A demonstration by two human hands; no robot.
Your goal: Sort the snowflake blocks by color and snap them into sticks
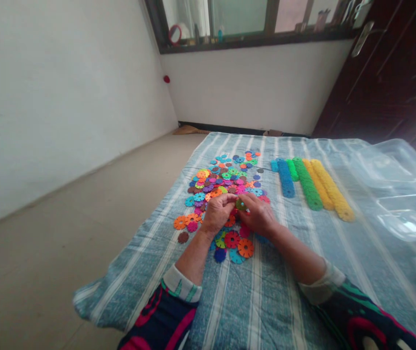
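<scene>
My right hand [258, 214] is closed around a green notched plastic disc [241, 204], which shows between its fingers. Against it, my left hand [219, 212] has its thumb and fingers pinched together; what they hold, if anything, is hidden. Both hands are over a loose pile of many-coloured notched discs [208, 196]. Nearest to me lie an orange disc [246, 248], a red disc [232, 239] and a dark blue disc [220, 254]. Part of the pile is covered by my hands.
Right of the pile lie rows of stacked discs: a blue row [286, 178], a green row [307, 184] and a yellow row [334, 190]. Clear plastic containers [410, 216] stand at the right. A striped cloth [230, 311] covers the surface. A dark red door [386, 78] is behind.
</scene>
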